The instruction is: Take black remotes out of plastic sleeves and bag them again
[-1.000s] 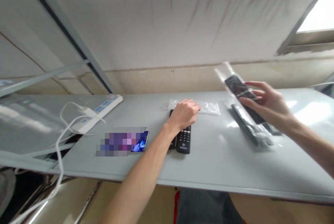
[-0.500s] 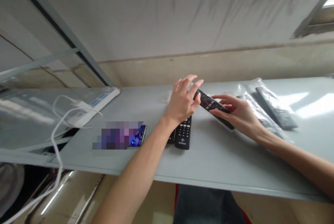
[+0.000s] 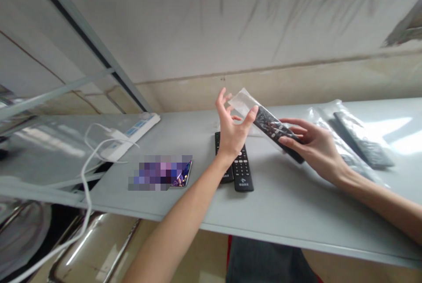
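Observation:
My right hand holds a black remote in a clear plastic bag, tilted up above the grey table. My left hand is raised with fingers spread, its thumb and fingertips touching the bag's open end. Under my left hand two bare black remotes lie side by side on the table. To the right lie more bagged remotes.
A phone lies left of the bare remotes. A white power strip with white cables sits at the far left. A pale wall rises behind the table. A dark seat shows below the table's front edge.
My right hand brought the bagged remote from the right over to the middle. My left hand lifted off the bare remotes and met the bag's open end.

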